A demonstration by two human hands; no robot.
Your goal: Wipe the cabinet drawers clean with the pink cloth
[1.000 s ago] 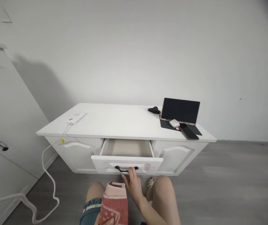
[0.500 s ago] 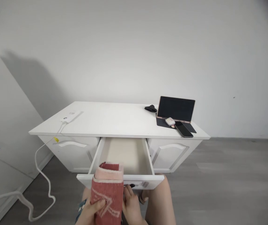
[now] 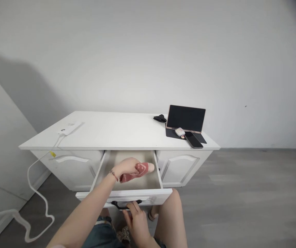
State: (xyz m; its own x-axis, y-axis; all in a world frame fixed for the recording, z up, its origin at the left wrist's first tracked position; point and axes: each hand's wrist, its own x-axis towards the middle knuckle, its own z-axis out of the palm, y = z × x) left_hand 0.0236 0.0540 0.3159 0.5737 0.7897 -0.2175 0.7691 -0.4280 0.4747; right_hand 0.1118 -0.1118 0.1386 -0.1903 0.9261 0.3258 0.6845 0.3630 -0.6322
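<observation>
The drawer [image 3: 155, 197] stands open, bare floor [image 3: 137, 185] showing before and behind the left hand [image 3: 127, 165], which is clamped on the cloth [image 3: 143, 168] within the drawer's edges. The right hand [image 3: 138, 222] curls round the handle [image 3: 120, 207]. The cloth's long axis runs crosswise, pale end pointing right, near that edge.

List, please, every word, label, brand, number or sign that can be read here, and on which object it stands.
No text can be read.
White power strip: round dark mark and grey print, too small to read.
Yellow tag: any print too small.
Small pale case: marks too small.
Red towel: pale pattern, no legible letters.
</observation>
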